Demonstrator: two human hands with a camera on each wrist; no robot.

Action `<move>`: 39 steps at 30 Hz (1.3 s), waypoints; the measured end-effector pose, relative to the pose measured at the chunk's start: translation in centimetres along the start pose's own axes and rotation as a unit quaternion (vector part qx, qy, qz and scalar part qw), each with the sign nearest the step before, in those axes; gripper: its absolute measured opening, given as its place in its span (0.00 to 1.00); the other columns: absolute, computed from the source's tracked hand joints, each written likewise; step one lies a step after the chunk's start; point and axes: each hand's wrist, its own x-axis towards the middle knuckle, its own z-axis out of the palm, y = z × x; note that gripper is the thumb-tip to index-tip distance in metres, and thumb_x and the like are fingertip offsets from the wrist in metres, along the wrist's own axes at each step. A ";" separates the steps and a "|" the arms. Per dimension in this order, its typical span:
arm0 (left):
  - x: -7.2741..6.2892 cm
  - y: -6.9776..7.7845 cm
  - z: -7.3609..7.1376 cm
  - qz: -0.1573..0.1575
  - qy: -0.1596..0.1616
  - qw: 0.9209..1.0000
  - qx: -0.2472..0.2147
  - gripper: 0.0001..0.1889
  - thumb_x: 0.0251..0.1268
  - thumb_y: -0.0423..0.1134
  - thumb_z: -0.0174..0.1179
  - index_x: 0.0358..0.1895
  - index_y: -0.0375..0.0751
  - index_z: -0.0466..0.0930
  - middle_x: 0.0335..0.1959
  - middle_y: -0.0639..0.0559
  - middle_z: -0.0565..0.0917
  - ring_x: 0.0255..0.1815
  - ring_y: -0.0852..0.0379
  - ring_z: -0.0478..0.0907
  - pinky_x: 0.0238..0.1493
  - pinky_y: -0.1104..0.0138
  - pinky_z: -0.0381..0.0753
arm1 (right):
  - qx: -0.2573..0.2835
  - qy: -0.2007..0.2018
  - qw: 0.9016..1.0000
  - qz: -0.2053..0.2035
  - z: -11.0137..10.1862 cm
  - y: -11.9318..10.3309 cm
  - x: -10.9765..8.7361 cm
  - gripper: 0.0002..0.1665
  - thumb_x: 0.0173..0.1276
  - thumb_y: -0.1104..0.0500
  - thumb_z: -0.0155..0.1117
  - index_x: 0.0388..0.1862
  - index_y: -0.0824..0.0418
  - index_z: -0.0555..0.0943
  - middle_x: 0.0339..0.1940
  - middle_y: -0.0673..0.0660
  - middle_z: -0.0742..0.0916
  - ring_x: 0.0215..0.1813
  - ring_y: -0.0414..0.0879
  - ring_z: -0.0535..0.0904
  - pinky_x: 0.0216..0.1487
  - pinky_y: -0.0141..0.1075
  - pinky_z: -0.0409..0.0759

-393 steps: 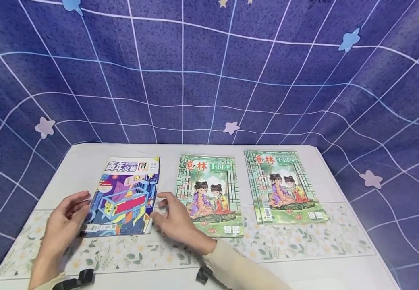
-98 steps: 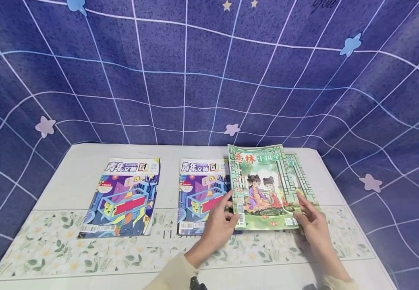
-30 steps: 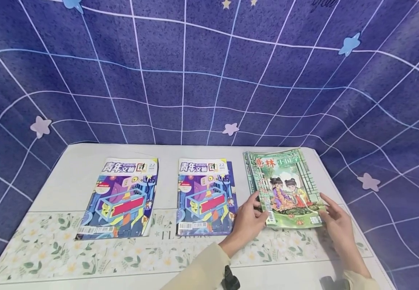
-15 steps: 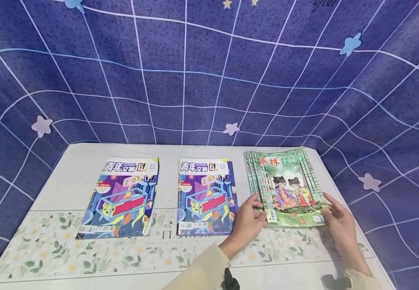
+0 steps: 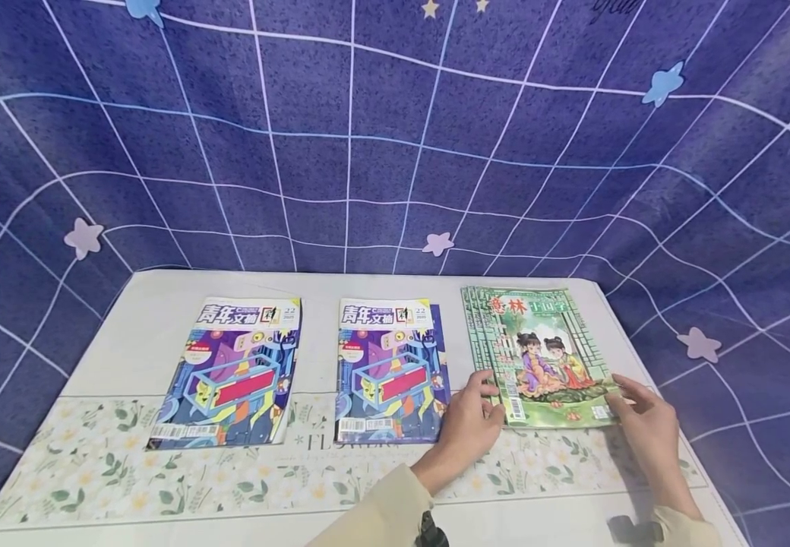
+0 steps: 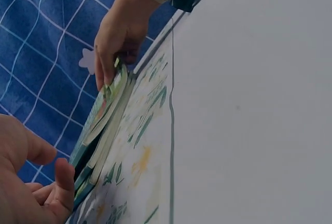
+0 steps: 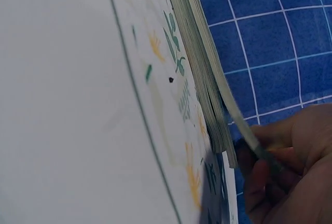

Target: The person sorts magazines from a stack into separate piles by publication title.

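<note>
A stack of green magazines [image 5: 552,357], covers showing two drawn girls, lies at the table's right, the lower copies fanned out to the left. My right hand [image 5: 648,429] pinches the lower right edge of the top one; in the right wrist view that magazine's edge [image 7: 236,107] bends up off the pile between thumb and fingers. At the stack's left edge is my left hand [image 5: 466,422], fingers loosely bent and fingertips right at the covers. In the left wrist view, the left hand's thumb and fingers [image 6: 62,182] stand apart beside the pile.
Purple magazines [image 5: 391,380] lie mid-table, a second edge showing beneath the top cover. Another purple magazine [image 5: 231,372] lies at the left. A floral band crosses the white table [image 5: 231,516]; a blue gridded curtain [image 5: 381,167] hangs behind and at the sides.
Green magazines lay mid-table at first; purple ones lie there now. A green magazine went rightward onto the right stack. Lately its top edge has come down, both hands staying at its sides.
</note>
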 end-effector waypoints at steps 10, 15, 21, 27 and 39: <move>-0.5 0.0 0.0 0.013 0.004 1.000 -0.022 0.29 0.74 0.28 0.65 0.76 0.35 0.74 0.62 0.40 0.90 0.50 0.57 0.90 0.53 0.64 0.88 | -0.062 -0.019 0.998 -0.024 -0.1 0.4 0.0 0.24 0.75 0.59 0.77 0.67 0.66 0.88 0.52 0.70 0.92 0.32 0.16 0.72 0.39 0.18 0.70; -0.6 0.0 0.1 0.012 0.006 1.000 -0.026 0.29 0.74 0.29 0.65 0.77 0.35 0.74 0.63 0.40 0.90 0.51 0.56 0.91 0.54 0.64 0.89 | -0.057 -0.023 0.998 -0.011 -0.1 0.5 -0.2 0.25 0.76 0.58 0.77 0.68 0.65 0.87 0.54 0.70 0.92 0.33 0.15 0.72 0.40 0.16 0.69; -0.5 -0.3 -0.1 0.011 0.014 0.999 -0.038 0.29 0.72 0.27 0.65 0.75 0.36 0.75 0.63 0.41 0.88 0.48 0.57 0.90 0.52 0.64 0.88 | -0.063 -0.024 0.998 -0.009 0.2 0.5 0.0 0.25 0.77 0.58 0.76 0.68 0.65 0.87 0.56 0.71 0.92 0.39 0.31 0.83 0.42 0.20 0.72; -0.4 -0.4 -0.4 0.019 0.015 0.999 -0.044 0.29 0.71 0.26 0.65 0.74 0.33 0.76 0.61 0.40 0.88 0.46 0.57 0.90 0.51 0.66 0.88 | -0.057 -0.026 0.998 0.012 0.2 0.5 0.1 0.24 0.81 0.56 0.69 0.69 0.68 0.86 0.60 0.73 0.90 0.62 0.68 0.86 0.61 0.45 0.79; -0.1 -0.6 -1.2 0.012 0.028 0.999 -0.045 0.27 0.69 0.25 0.66 0.71 0.32 0.78 0.55 0.43 0.91 0.44 0.56 0.90 0.48 0.66 0.88 | -0.055 -0.040 0.997 0.042 0.0 -0.6 -0.1 0.27 0.84 0.53 0.64 0.69 0.72 0.84 0.65 0.75 0.86 0.71 0.73 0.79 0.71 0.63 0.73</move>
